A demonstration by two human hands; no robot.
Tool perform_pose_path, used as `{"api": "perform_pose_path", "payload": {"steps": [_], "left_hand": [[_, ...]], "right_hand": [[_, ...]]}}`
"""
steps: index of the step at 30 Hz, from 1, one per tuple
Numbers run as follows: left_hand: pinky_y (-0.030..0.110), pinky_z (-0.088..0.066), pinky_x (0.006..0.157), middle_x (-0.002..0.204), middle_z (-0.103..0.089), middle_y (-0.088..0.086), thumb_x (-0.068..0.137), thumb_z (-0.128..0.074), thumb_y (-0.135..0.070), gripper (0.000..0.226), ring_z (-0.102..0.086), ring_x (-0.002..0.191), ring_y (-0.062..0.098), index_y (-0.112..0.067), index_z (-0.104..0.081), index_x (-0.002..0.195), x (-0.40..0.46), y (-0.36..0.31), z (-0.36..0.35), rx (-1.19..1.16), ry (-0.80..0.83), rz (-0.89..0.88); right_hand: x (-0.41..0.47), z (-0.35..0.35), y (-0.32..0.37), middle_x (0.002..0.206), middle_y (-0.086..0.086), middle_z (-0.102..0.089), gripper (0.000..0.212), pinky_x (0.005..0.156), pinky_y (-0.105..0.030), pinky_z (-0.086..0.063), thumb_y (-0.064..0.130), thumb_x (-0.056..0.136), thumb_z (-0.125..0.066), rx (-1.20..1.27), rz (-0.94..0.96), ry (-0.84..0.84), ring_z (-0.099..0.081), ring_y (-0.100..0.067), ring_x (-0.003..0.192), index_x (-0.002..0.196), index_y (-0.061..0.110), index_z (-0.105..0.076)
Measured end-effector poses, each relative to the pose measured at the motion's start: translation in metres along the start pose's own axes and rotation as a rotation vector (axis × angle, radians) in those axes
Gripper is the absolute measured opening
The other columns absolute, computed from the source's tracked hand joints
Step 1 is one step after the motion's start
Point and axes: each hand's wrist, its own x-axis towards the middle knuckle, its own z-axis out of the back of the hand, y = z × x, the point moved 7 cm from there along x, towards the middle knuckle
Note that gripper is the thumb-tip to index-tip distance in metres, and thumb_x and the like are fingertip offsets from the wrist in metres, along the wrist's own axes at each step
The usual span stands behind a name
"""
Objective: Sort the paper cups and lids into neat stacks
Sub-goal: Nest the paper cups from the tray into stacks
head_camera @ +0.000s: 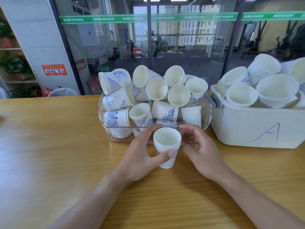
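A short stack of nested white paper cups (167, 142) with blue print stands upright at the table's middle. My left hand (142, 156) grips it, thumb across the front and fingers behind. Just to the right, my right hand (200, 151) hovers with fingers loosely curled, holding nothing and not touching the stack. Behind them a clear plastic bin (207, 113) is heaped with several loose blue-patterned cups (156, 90) lying at all angles.
A white tub (247, 126) marked "A" stands at the right, filled with larger white cups (277, 91). The wooden table (49, 146) stretches left and toward me. A glass wall rises right behind the bins.
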Motion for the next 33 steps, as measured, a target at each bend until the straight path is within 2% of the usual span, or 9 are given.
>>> {"api": "perform_pose_path", "payload": {"steps": [5,8,10,15,18,19,23,27,33], "left_hand": [[0.012,-0.048,0.090,0.120,-0.071,-0.019,0.089,-0.061,-0.057,0.056,-0.063,0.120,0.003,-0.027,-0.061,0.135,-0.001,-0.005,0.014,-0.081,-0.119,-0.013],[0.017,-0.052,0.087,0.113,-0.073,-0.018,0.099,-0.064,-0.039,0.027,-0.066,0.113,0.005,-0.027,-0.066,0.124,-0.001,-0.010,0.022,-0.063,-0.196,-0.019],[0.021,-0.055,0.087,0.112,-0.073,-0.015,0.101,-0.066,-0.026,0.019,-0.067,0.111,0.007,-0.028,-0.068,0.120,0.000,-0.014,0.028,-0.052,-0.245,-0.035],[0.015,-0.052,0.079,0.109,-0.071,-0.016,0.099,-0.067,-0.016,0.025,-0.067,0.100,0.004,-0.030,-0.069,0.119,0.005,-0.014,0.038,-0.051,-0.311,-0.014],[0.016,-0.050,0.086,0.113,-0.067,-0.020,0.099,-0.066,-0.017,0.025,-0.063,0.106,-0.001,-0.029,-0.067,0.122,0.015,-0.030,0.047,0.073,-0.336,-0.082],[0.018,-0.049,0.090,0.115,-0.066,-0.021,0.099,-0.067,-0.018,0.027,-0.062,0.109,-0.001,-0.029,-0.065,0.123,0.021,-0.036,0.051,0.123,-0.355,-0.107],[0.023,-0.043,0.096,0.135,-0.058,-0.013,0.094,-0.068,-0.019,0.047,-0.051,0.122,0.005,-0.027,-0.055,0.138,0.057,-0.062,0.071,0.412,-0.404,-0.187],[0.040,-0.036,0.114,0.150,-0.050,0.000,0.090,-0.073,-0.020,0.067,-0.044,0.138,0.023,-0.020,-0.045,0.150,0.093,-0.075,0.075,0.756,-0.277,-0.259],[0.043,-0.028,0.120,0.153,-0.048,0.002,0.088,-0.076,-0.036,0.078,-0.035,0.146,0.028,-0.022,-0.038,0.155,0.118,-0.073,0.059,1.091,-0.122,-0.398]], "right_hand": [[-0.005,0.010,0.004,0.106,0.014,-0.073,0.037,0.086,-0.013,-0.048,0.007,0.094,-0.072,0.028,0.032,-0.138,-0.066,-0.006,0.108,0.120,0.032,-0.064],[-0.007,0.018,0.013,0.108,0.012,-0.071,0.035,0.087,-0.013,-0.048,0.005,0.094,-0.071,-0.006,0.098,-0.222,-0.066,-0.010,0.108,0.120,0.028,-0.064],[-0.005,0.025,0.026,0.114,0.014,-0.070,0.032,0.090,-0.013,-0.047,0.008,0.095,-0.071,-0.057,0.159,-0.265,-0.065,-0.008,0.109,0.120,0.027,-0.064],[0.022,0.040,0.050,0.131,0.012,-0.060,0.043,0.102,-0.009,-0.038,0.011,0.094,-0.071,-0.366,0.272,-0.248,-0.053,0.003,0.122,0.134,0.023,-0.057],[0.044,0.044,0.061,0.141,0.011,-0.049,0.052,0.103,-0.001,-0.024,0.015,0.094,-0.068,-0.551,0.270,-0.180,-0.040,0.001,0.132,0.142,0.023,-0.051],[0.050,0.044,0.064,0.143,0.012,-0.046,0.053,0.103,-0.004,-0.025,0.016,0.094,-0.068,-0.603,0.272,-0.163,-0.037,0.000,0.134,0.143,0.023,-0.050],[0.072,0.037,0.073,0.145,0.005,-0.043,0.059,0.111,-0.034,-0.038,0.025,0.091,-0.072,-0.805,0.288,-0.118,-0.037,-0.017,0.139,0.144,0.023,-0.048],[0.089,0.028,0.069,0.144,0.000,-0.042,0.069,0.112,-0.039,-0.038,0.039,0.088,-0.075,-0.984,0.227,-0.060,-0.037,-0.024,0.137,0.147,0.021,-0.043],[0.101,0.023,0.065,0.143,-0.004,-0.045,0.078,0.109,-0.039,-0.038,0.046,0.084,-0.077,-1.087,0.212,-0.098,-0.043,-0.028,0.132,0.148,0.022,-0.040]]}}
